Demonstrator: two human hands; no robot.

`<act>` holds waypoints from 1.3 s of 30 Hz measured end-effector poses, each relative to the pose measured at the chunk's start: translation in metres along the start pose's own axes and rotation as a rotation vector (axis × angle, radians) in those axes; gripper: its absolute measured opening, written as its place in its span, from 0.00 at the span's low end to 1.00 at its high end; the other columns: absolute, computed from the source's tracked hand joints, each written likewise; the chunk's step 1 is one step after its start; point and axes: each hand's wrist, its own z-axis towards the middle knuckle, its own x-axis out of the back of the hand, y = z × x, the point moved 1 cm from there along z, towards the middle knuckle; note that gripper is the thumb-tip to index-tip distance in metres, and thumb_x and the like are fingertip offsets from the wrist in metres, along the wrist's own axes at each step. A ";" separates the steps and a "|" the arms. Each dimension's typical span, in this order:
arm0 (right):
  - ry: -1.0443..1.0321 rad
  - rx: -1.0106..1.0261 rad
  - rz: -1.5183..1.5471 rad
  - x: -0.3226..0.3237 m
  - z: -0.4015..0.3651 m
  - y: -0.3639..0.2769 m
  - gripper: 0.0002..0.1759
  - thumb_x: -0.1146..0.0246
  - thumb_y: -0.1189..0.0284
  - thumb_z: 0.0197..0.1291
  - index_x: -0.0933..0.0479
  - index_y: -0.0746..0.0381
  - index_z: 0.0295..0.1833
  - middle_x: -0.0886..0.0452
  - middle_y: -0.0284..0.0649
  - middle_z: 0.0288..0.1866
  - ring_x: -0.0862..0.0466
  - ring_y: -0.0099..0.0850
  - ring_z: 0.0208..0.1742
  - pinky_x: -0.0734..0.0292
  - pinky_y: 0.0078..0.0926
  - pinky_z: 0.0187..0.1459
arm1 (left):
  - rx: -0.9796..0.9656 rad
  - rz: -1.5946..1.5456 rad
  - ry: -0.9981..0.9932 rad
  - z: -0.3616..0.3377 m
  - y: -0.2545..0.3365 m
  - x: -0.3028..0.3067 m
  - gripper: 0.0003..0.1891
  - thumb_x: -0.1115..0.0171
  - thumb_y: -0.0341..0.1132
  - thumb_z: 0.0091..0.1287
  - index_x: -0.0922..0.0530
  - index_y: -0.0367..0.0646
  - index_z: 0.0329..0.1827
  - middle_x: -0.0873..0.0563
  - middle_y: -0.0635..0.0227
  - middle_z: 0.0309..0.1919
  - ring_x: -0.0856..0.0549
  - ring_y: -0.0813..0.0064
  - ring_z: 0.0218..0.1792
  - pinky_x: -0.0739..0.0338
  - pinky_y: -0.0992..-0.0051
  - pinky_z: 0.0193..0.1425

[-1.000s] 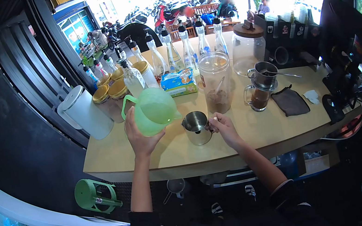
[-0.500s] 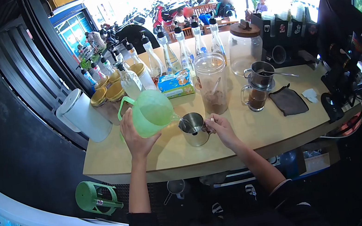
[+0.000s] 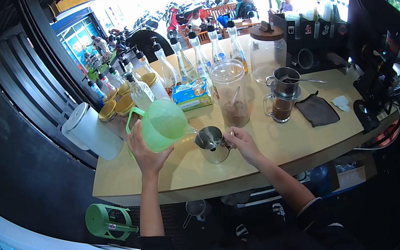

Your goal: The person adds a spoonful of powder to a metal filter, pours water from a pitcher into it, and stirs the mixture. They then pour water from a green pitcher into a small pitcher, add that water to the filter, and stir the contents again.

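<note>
Tilting over a shiny steel cup (image 3: 212, 144), the translucent green jug (image 3: 163, 124) sits gripped in the left hand (image 3: 143, 154), right hand (image 3: 242, 142) clasping the cup.

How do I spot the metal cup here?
Find the wooden counter; near its front edge, the left hand tilts a green jug. Under its spout stands the steel cup, its handle in the right hand. Unlike the clear jar behind, it is short, shiny metal.

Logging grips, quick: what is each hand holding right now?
Left hand: closed on the green jug, which is tipped toward the steel cup.
Right hand: closed on the steel cup's handle.
</note>
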 end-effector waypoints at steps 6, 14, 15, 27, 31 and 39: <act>0.024 -0.024 0.038 -0.005 -0.003 -0.006 0.12 0.44 0.65 0.70 0.27 0.59 0.34 0.23 0.28 0.28 0.22 0.14 0.33 0.33 0.14 0.33 | -0.007 0.022 0.000 0.003 0.000 0.002 0.57 0.19 0.42 0.29 0.39 0.44 0.69 0.30 0.60 0.66 0.32 0.58 0.67 0.47 0.51 0.73; 0.016 -0.046 -0.035 -0.002 -0.002 -0.008 0.09 0.43 0.67 0.69 0.28 0.59 0.36 0.27 0.27 0.24 0.20 0.18 0.34 0.32 0.15 0.34 | -0.018 0.023 0.014 0.006 -0.003 0.004 0.57 0.19 0.43 0.29 0.39 0.45 0.69 0.30 0.61 0.65 0.32 0.59 0.67 0.47 0.51 0.73; 0.016 -0.046 -0.036 -0.003 -0.003 -0.009 0.09 0.43 0.67 0.69 0.28 0.59 0.36 0.27 0.27 0.24 0.20 0.18 0.34 0.32 0.15 0.34 | -0.016 0.023 0.014 0.006 -0.003 0.004 0.57 0.19 0.43 0.29 0.39 0.45 0.69 0.30 0.61 0.65 0.32 0.59 0.67 0.47 0.51 0.73; 0.053 -0.057 0.032 -0.011 -0.005 -0.019 0.11 0.43 0.68 0.69 0.31 0.57 0.31 0.33 0.24 0.22 0.33 0.15 0.25 0.40 0.14 0.31 | -0.024 0.033 0.038 0.011 -0.005 0.008 0.58 0.19 0.43 0.28 0.40 0.46 0.69 0.30 0.62 0.65 0.31 0.60 0.67 0.47 0.50 0.73; 0.046 -0.051 0.040 -0.011 -0.005 -0.019 0.11 0.43 0.69 0.69 0.31 0.57 0.31 0.33 0.24 0.21 0.34 0.15 0.25 0.38 0.15 0.32 | -0.026 0.050 0.046 0.012 -0.006 0.010 0.59 0.19 0.43 0.28 0.40 0.46 0.70 0.30 0.62 0.66 0.31 0.60 0.67 0.48 0.51 0.73; 0.031 -0.032 0.068 -0.006 -0.003 -0.010 0.10 0.43 0.70 0.69 0.31 0.59 0.32 0.32 0.25 0.22 0.26 0.17 0.29 0.34 0.16 0.35 | -0.004 0.055 0.027 0.014 -0.006 0.013 0.59 0.18 0.44 0.27 0.40 0.47 0.70 0.30 0.62 0.66 0.32 0.60 0.68 0.47 0.52 0.73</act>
